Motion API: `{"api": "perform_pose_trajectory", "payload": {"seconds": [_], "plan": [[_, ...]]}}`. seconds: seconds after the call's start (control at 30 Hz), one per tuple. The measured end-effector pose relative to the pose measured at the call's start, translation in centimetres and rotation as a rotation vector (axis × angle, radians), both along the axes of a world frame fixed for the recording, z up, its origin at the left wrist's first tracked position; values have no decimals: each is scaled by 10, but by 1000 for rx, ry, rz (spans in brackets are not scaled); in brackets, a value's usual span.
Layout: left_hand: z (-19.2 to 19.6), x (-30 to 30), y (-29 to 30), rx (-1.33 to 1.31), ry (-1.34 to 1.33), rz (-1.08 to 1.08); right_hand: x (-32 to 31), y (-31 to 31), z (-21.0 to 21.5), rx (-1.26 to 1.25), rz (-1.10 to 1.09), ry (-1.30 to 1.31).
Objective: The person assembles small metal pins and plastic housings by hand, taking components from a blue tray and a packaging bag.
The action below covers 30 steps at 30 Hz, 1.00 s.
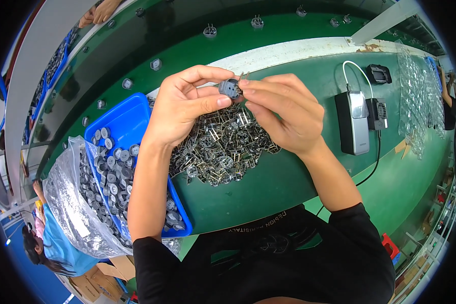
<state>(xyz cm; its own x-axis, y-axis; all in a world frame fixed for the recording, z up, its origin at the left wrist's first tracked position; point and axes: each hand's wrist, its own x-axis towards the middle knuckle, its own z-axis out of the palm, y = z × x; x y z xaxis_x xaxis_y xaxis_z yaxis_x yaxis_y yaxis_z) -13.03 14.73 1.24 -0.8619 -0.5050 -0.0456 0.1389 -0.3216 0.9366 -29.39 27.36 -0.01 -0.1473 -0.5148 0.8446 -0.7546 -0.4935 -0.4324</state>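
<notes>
Grey round plug body [230, 88] between both hands' fingers [214, 102]; metal prongs up-right.

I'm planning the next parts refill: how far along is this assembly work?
Done: finished pieces ride the conveyor belt. In hand: the left hand pinches a grey round part while the right hand fits a metal prong. Left: a big pile of metal prongs and a blue tray of grey parts.
</notes>
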Motion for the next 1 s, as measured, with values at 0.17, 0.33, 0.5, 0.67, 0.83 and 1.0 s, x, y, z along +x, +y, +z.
{"api": "perform_pose_trajectory", "payload": {"seconds": [0.17,0.33,0.5,0.67,0.83,1.0], "plan": [[3,-2,5,-1,3,-13,15,-1,-4,52,90,-324],[1,-1,7,-25,-5,-64,12,0,-4,119,186,-645],[2,-3,8,-50,-22,-34,6,4,2,135,54,-345],[0,-4,8,-22,-46,-24,12,3,-2,90,-44,-291],[-5,-4,9,-9,-48,-11,15,2,-4,64,-120,-230],[2,-6,13,16,-93,71,14,-3,-15,104,-106,-249]]}}
